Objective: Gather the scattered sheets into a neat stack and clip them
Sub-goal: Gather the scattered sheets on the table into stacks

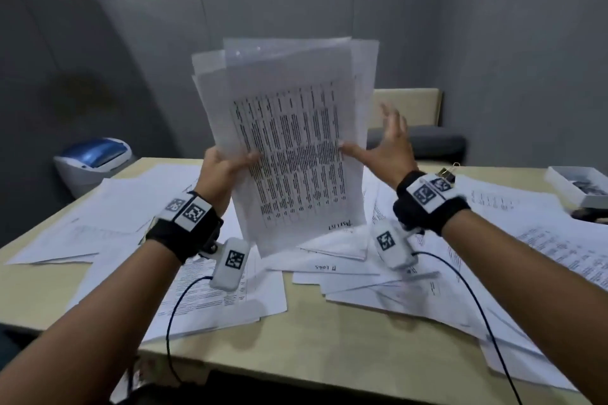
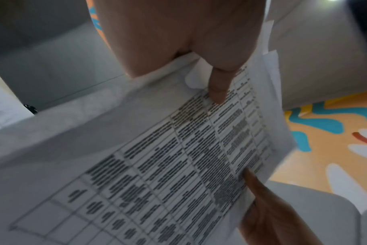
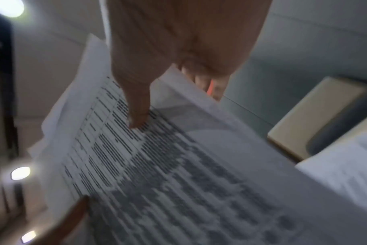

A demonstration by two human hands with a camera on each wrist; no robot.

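Holding a loose bundle of printed sheets [image 1: 289, 141] upright above the desk [image 1: 306, 339], my left hand [image 1: 218, 168] pinches its left edge, thumb [image 2: 217, 86] on the front page. My right hand [image 1: 385, 145] has fingers spread apart, thumb [image 3: 138, 109] touching the right edge. More sheets [image 1: 411, 289] lie scattered below, a binder clip [image 1: 447, 171] behind my right wrist.

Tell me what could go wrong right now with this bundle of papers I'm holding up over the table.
The held sheets are fanned unevenly at the top, so clipping now would likely lock in a crooked stack. The right hand has only its thumb on the front with fingers spread, so the left hand's pinch carries most of them, and some could slip. Many loose sheets on the table could be left out.
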